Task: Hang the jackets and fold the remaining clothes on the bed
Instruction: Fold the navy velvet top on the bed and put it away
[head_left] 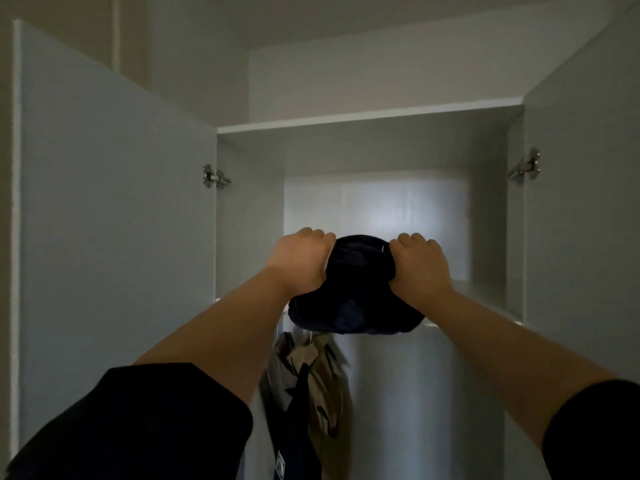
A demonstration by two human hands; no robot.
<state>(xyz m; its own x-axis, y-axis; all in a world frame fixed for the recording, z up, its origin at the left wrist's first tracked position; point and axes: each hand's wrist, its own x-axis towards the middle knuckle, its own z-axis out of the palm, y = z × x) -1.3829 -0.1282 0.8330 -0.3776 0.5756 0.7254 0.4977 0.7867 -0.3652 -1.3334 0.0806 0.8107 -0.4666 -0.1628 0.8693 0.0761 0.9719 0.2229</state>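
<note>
Both hands, left hand (299,259) and right hand (420,263), grip a folded dark garment (353,292) at the wardrobe shelf (485,289); jackets (308,382) hang below, so the task looks well along.

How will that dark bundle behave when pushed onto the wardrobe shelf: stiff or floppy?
Probably floppy: the dark bundle bulges and creases between the left hand and right hand gripping it. Likely light for its size: held up by its sides alone. Its lower part droops past the shelf edge, so it may slump off unless pushed well in.
</note>
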